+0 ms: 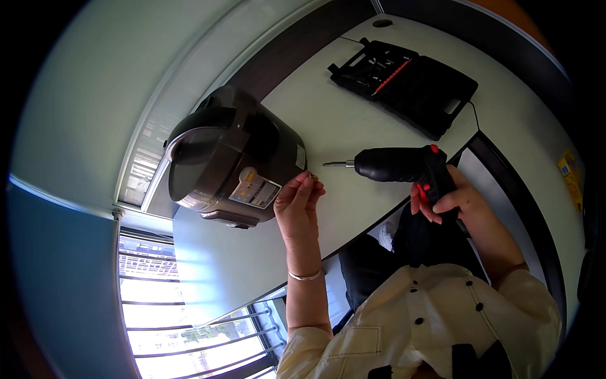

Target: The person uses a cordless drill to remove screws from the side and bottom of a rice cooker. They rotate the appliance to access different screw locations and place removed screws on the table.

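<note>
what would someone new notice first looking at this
Most likely the black power screwdriver gripped in the right hand, its bit pointing toward the left hand, which pinches what looks like a small screw between its fingertips. Just left of that hand, a dark rice cooker lies tipped on its side on the white table. An open black tool case sits farther back on the table.

White table [353,126]: dark rice cooker [233,158] at one end, open black tool case [404,85] well apart.
</note>
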### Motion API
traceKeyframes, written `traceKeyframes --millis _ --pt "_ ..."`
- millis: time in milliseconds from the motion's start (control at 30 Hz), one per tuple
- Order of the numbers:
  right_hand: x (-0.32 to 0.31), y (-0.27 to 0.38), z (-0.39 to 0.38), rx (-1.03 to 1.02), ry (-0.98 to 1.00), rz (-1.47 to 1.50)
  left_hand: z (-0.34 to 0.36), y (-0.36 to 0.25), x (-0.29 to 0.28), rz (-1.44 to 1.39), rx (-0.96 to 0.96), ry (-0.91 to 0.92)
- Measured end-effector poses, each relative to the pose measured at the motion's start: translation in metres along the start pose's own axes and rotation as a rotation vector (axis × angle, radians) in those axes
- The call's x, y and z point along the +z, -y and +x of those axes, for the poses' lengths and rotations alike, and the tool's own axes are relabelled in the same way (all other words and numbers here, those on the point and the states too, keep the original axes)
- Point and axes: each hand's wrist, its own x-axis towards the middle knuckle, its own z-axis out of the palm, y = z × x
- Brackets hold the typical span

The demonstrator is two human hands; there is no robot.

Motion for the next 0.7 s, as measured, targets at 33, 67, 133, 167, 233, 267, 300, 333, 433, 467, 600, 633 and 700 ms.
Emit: traceKeyframes --millis 33,67,133,167,233,267,300,333,433,467,600,633,700 --pt "-0.001 0.001 0.000 -0.007 0.010 -0.004 0.001 0.000 0.002 0.004 -0.003 -0.005" --pt "-0.001 0.001 0.000 -0.014 0.020 -0.007 0.001 0.001 0.004 0.009 -0.006 -0.014" --pt "-0.002 -0.001 0.003 -0.027 0.039 -0.009 0.001 -0.001 0.004 0.024 -0.003 -0.038" --pt "-0.002 -0.003 0.004 -0.032 0.042 -0.008 0.001 -0.002 0.005 0.054 0.004 -0.042" --pt "-0.005 -0.004 0.007 -0.040 0.039 -0.015 0.003 -0.001 0.006 0.107 0.017 -0.050" --pt "-0.006 -0.004 0.009 -0.044 0.033 -0.019 0.004 0.000 0.005 0.152 0.040 -0.021" --pt "-0.007 -0.004 0.010 -0.047 0.026 -0.024 0.006 0.003 0.001 0.194 0.062 0.008" --pt "-0.009 -0.006 0.011 -0.041 0.029 -0.014 0.007 0.005 -0.001 0.237 0.084 0.037" --pt "-0.016 -0.011 0.012 -0.029 0.042 0.020 0.007 0.008 -0.004 0.340 0.136 0.040" --pt "-0.017 -0.012 0.012 -0.031 0.051 0.033 0.008 0.009 -0.005 0.343 0.133 0.029" --pt "-0.015 -0.012 0.013 -0.016 0.060 0.025 0.009 0.010 -0.005 0.353 0.101 -0.012" --pt "-0.015 -0.013 0.013 -0.016 0.061 0.028 0.009 0.010 -0.004 0.357 0.089 -0.023" --pt "-0.014 -0.013 0.014 -0.019 0.067 0.033 0.010 0.010 -0.007 0.360 0.083 -0.014"
